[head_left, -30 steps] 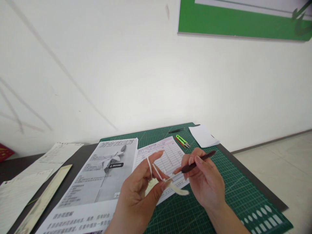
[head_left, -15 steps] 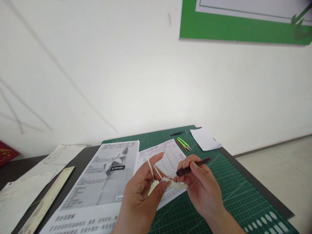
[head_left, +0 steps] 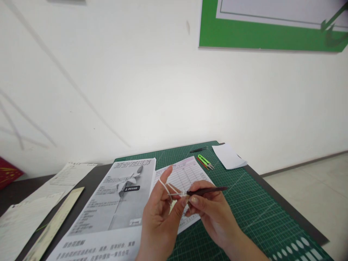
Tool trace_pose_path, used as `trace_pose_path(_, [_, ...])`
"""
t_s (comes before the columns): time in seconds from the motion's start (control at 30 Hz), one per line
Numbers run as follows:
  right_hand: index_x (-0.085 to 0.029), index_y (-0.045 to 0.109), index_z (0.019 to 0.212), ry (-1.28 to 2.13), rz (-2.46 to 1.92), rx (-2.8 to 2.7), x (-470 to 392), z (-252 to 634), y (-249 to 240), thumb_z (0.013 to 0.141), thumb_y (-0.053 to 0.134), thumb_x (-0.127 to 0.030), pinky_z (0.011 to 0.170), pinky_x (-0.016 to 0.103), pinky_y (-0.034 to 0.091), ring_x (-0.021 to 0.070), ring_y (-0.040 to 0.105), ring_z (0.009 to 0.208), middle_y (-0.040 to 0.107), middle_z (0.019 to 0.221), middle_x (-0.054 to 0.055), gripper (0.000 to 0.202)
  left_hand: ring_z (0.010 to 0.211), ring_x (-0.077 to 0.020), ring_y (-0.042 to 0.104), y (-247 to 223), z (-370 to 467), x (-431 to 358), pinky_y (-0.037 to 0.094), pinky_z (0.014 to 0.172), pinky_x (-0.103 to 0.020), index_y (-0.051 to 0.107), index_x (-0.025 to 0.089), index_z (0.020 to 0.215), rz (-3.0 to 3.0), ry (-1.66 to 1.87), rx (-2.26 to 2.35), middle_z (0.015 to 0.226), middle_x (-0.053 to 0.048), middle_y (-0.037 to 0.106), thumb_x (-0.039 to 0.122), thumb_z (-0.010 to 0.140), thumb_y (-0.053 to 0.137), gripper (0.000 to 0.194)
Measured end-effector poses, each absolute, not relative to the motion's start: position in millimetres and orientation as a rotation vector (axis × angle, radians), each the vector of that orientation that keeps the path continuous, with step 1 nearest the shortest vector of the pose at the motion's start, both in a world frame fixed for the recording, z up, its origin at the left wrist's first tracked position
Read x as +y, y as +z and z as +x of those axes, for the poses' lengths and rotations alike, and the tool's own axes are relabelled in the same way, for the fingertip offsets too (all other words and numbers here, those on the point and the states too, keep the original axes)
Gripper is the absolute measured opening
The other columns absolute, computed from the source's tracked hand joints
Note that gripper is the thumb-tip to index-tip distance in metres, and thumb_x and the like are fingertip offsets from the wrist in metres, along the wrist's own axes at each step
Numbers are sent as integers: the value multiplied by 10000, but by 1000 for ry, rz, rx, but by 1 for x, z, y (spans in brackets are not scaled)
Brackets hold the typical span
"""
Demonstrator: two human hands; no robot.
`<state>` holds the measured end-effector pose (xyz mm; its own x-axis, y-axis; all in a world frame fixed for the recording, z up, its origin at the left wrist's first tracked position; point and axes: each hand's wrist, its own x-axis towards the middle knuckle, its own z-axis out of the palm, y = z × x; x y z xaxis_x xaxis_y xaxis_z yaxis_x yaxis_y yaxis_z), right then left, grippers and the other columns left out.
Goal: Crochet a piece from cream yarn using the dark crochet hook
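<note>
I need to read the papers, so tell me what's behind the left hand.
Behind the left hand, parts of the flower-picture printout, ruled form and green cutting mat show around it. Whatever print the hand covers cannot be seen.

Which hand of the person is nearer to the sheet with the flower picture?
Left: the left hand is at the right edge of the flower sheet; the right hand is farther right, over the green mat.

Craft workspace, seemingly: gridded green cutting mat [head_left: 244, 199], thread snips [head_left: 203, 159], printed flower sheet [head_left: 108, 210], white wall [head_left: 141, 83].
</note>
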<state>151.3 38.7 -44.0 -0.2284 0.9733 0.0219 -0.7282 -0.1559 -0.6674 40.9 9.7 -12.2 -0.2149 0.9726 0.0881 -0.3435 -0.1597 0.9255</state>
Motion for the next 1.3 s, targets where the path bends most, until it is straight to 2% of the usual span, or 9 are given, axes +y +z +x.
trace_pose_path(0.27, [-180, 747, 665, 1672, -421, -679, 40, 154, -38, 569, 876, -153, 464, 132, 567, 85, 670, 442, 719, 600, -25, 163, 645, -97, 588, -10, 32, 14, 478, 641, -196, 604, 320, 1237, 958, 1553, 905, 691, 38, 639, 164, 754, 727, 522])
trace_pose_path(0.43, [-187, 753, 675, 1646, -387, -685, 40, 156, -40, 587, 867, -152, 470, 125, 567, 87, 677, 458, 714, 611, -25, 149, 655, -97, 583, -8, 29, 14, 466, 634, -200, 564, 333, 1296, 895, 1541, 838, 709, 30, 615, 168, 788, 697, 551])
trace_pose_path(0.67, [-181, 753, 663, 1635, -380, -664, 42, 156, -40, 574, 874, -150, 477, 125, 568, 81, 672, 460, 699, 605, -34, 154, 621, -106, 514, -8, 27, 12, 428, 633, -233, 364, 318, 1445, 814, 1543, 767, 701, 29, 569, 170, 789, 682, 744])
trace_pose_path(0.8, [-176, 751, 640, 1625, -383, -672, 41, 156, -38, 553, 883, -148, 464, 110, 553, 80, 675, 453, 691, 606, -39, 160, 600, -106, 471, -7, 24, 13, 390, 588, -229, 305, 346, 1465, 793, 1526, 782, 690, 34, 537, 157, 783, 674, 798])
trace_pose_path(1.0, [-178, 748, 617, 1650, -389, -714, 39, 153, -38, 562, 879, -164, 460, 126, 546, 74, 653, 434, 662, 570, -41, 143, 574, -104, 418, -3, 14, 19, 354, 553, -225, 443, 296, 1405, 767, 1500, 803, 633, 39, 498, 148, 717, 704, 751])
trace_pose_path(1.17, [-183, 745, 611, 1621, -410, -714, 40, 154, -37, 557, 877, -165, 462, 140, 537, 81, 652, 440, 669, 575, -39, 143, 567, -100, 398, 1, 15, 18, 338, 539, -213, 428, 316, 1410, 720, 1556, 817, 621, 49, 482, 109, 701, 685, 782])
trace_pose_path(1.3, [-183, 746, 619, 1521, -480, -751, 40, 157, -36, 573, 866, -155, 478, 167, 531, 93, 649, 472, 668, 578, -34, 131, 531, -87, 350, 3, 18, 16, 298, 511, -203, 514, 272, 1358, 715, 1619, 886, 554, 69, 399, 130, 731, 679, 664])
